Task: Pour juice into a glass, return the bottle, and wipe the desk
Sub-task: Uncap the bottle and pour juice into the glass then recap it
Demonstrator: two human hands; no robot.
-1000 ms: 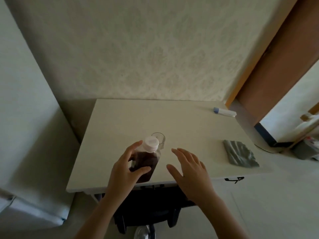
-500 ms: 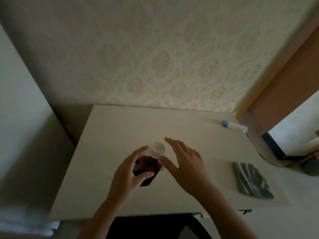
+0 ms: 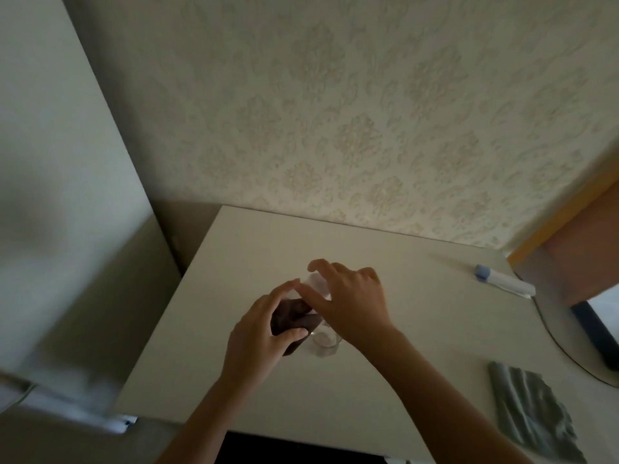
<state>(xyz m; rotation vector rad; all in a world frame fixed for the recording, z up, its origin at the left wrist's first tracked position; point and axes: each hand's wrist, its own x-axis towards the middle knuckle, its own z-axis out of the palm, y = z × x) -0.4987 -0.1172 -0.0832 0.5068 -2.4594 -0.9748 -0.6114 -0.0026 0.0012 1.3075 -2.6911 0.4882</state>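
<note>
A small bottle of dark juice (image 3: 289,316) with a white cap stands near the middle of the white desk (image 3: 234,262). My left hand (image 3: 261,333) is wrapped around the bottle's body. My right hand (image 3: 348,303) is over the cap, fingers curled around it; the cap is mostly hidden and blurred. A small clear glass (image 3: 324,343) stands on the desk right beside the bottle, under my right wrist. It looks empty. A grey-green cloth (image 3: 532,410) lies crumpled at the desk's front right.
A white tube with a blue cap (image 3: 502,281) lies at the desk's back right corner. A patterned wall runs behind the desk, a pale cabinet side stands to the left, and a brown door frame is at the right.
My right hand has moved left from above the desk onto the bottle's cap. My left hand has kept its hold on the bottle. The camera has tilted, so the desk sits lower in view.
</note>
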